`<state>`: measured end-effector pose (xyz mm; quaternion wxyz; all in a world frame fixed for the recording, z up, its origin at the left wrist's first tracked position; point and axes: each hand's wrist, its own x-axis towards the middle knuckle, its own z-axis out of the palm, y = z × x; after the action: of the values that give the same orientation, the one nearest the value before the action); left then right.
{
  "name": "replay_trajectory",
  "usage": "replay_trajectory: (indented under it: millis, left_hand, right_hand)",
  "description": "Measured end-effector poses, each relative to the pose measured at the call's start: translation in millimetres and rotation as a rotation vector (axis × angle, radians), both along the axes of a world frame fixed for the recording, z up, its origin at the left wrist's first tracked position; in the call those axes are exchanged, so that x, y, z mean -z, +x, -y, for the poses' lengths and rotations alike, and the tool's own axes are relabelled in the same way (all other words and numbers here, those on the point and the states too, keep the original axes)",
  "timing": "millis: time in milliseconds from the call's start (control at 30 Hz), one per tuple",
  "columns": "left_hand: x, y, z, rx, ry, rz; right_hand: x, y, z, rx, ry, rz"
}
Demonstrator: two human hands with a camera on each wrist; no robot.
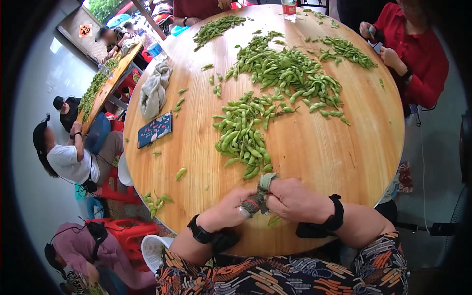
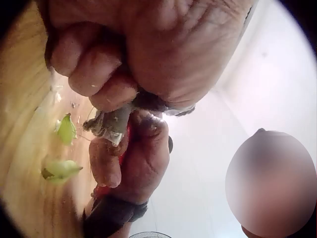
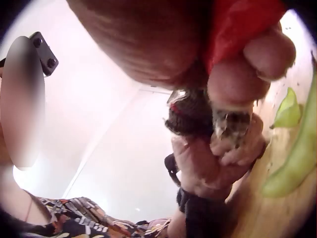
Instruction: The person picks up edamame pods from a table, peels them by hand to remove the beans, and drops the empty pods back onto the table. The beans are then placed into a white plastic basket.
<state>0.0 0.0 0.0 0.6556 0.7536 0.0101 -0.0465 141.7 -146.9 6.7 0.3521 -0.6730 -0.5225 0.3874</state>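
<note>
- The left hand (image 1: 226, 211) and right hand (image 1: 301, 202) meet over the bench (image 1: 334, 162), close to its near edge.
- Each grip is closed up with bent fingers. Both seem to pinch the dark cloth (image 1: 252, 204) between them; pale green cloth (image 1: 268, 181) sits at the right fingers.
- The bean pods (image 1: 243, 130) lie in a heap just past the hands, toward the far edge. I see no pod in either grip, but fingers hide a lot.
- I think this step is fixing the finger cloths.
- The next move seems to need a small, snug tug, then one free grip for the closest pods.
</note>
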Motion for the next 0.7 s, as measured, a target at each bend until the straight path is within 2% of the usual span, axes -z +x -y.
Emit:
replay_trajectory:
  millis: [67,100,167,200,233,267,300,367,400,467,500,567,600,633,700]
  left_hand:
    - [-5.0,3.1,12.8,-0.118,-0.140,-0.212]
    - [-13.4,-8.5,-16.7,-0.128,-0.076,-0.240]
    - [-10.0,-7.6,-16.4,-0.285,-0.040,-0.248]
    - [-5.1,-3.4,-14.1,-0.374,-0.169,-0.185]
    - [-6.9,-2.2,-16.0,-0.378,-0.179,-0.181]
    - [-12.5,-0.9,-18.7,-0.460,-0.308,-0.200]
    - [-17.2,-0.9,-22.4,-0.539,-0.434,-0.225]
    - [-13.3,-4.4,-30.1,-0.500,-0.504,-0.236]
    - [-11.2,-4.2,-32.1,-0.450,-0.597,-0.211]
    - [-11.9,-2.6,-28.3,-0.402,-0.691,-0.181]
    - [-13.5,1.8,-20.1,-0.457,-0.697,-0.181]
    - [-11.2,2.3,-15.1,-0.507,-0.700,-0.187]
    - [-5.7,1.2,-15.7,-0.456,-0.630,-0.226]
    - [-3.1,0.5,-15.6,-0.406,-0.561,-0.263]
    - [-4.1,0.4,-10.8,-0.441,-0.570,-0.280]
  right_hand:
    - [4.5,2.2,10.7,0.115,0.143,0.091]
    - [8.9,-10.0,-16.9,0.118,0.204,0.055]
    - [-8.3,-7.5,-8.7,0.037,0.111,0.141]
    - [-14.8,-5.1,-6.3,0.029,0.093,0.153]
    - [-20.8,-3.6,-6.7,-0.145,-0.038,0.243]
    - [-24.0,-2.0,-7.4,-0.319,-0.173,0.327]
    - [-20.5,3.3,-7.3,-0.322,-0.182,0.325]
    - [-4.3,19.3,-8.7,-0.053,0.101,0.321]
    - [2.2,22.4,-14.7,-0.057,0.097,0.322]
    - [14.1,28.4,-26.3,0.262,0.170,0.483]
    - [18.4,28.7,-32.6,0.260,0.167,0.484]
    - [22.9,22.8,-45.0,0.274,0.288,0.662]
    - [20.1,19.7,-45.6,0.223,0.141,0.698]
    - [21.3,20.4,-43.8,0.223,0.141,0.699]
    - [24.4,23.8,-38.7,0.256,0.140,0.575]
